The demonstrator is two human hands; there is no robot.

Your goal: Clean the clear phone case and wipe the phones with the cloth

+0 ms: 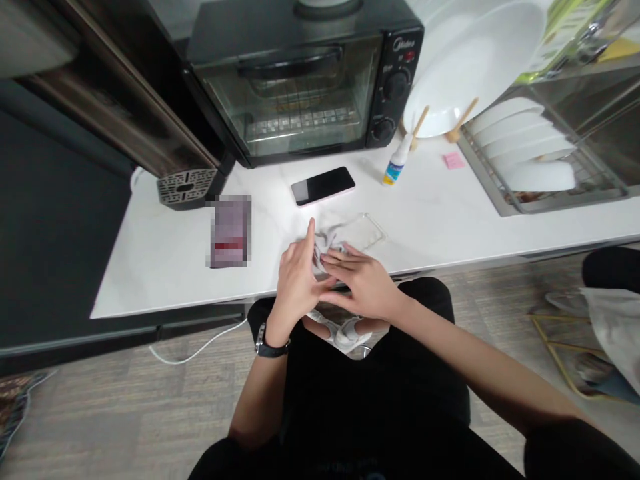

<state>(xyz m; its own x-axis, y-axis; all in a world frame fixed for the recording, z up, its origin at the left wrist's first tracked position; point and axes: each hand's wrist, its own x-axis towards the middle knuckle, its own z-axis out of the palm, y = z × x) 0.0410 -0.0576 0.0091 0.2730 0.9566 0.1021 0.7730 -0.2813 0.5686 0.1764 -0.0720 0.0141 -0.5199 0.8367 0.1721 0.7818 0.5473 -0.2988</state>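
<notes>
A clear phone case (374, 230) lies on the white counter near its front edge, its left part covered by a crumpled light grey cloth (326, 241). My right hand (363, 283) presses the cloth against the case with its fingers together. On the left side, my left hand (299, 277) grips around the near left end of the case, one finger pointing up and away. Its inner fingers and the case's left end are hidden. Just beyond lies a phone (324, 186), dark screen up. Farther right stands a small spray bottle (396, 163) with a blue label.
A black toaster oven (305, 87) stands at the back. Left are a blurred-out packet (230, 232) and a machine with a drip tray (187, 188). To the right are a pink sticky note (454, 160), a large white plate (475, 67) and a dish rack (560, 200) with bowls.
</notes>
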